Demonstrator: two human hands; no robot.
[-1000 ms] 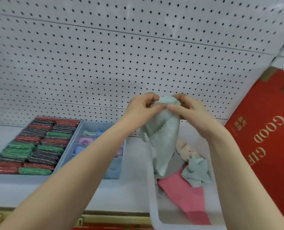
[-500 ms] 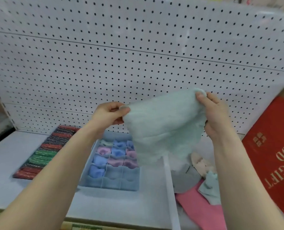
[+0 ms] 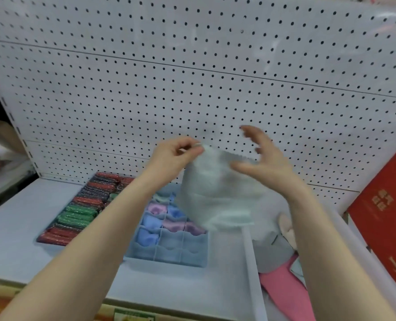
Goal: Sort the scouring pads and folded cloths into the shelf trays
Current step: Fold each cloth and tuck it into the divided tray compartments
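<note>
Overhead, the pegboard wall (image 3: 192, 77) closes the shelf's (image 3: 14, 239) back edge, while open air remains above the trays. At the left side lies the tray of scouring pads (image 3: 81, 209); beside it the blue divided tray (image 3: 169, 249) holds folded cloths; a clear bin (image 3: 253, 269) fills the right corner beside a red gift box (image 3: 382, 218). The left hand (image 3: 176, 156) pinches the pale green cloth's (image 3: 215, 195) upper corner, fingers closed on it. The right hand (image 3: 262, 161) is spread open against the cloth's right edge, which hangs over the divided tray.

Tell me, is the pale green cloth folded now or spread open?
Mostly spread, not yet folded: the pale green cloth hangs as a loose sheet from the left hand. The right hand is open beside it.
</note>
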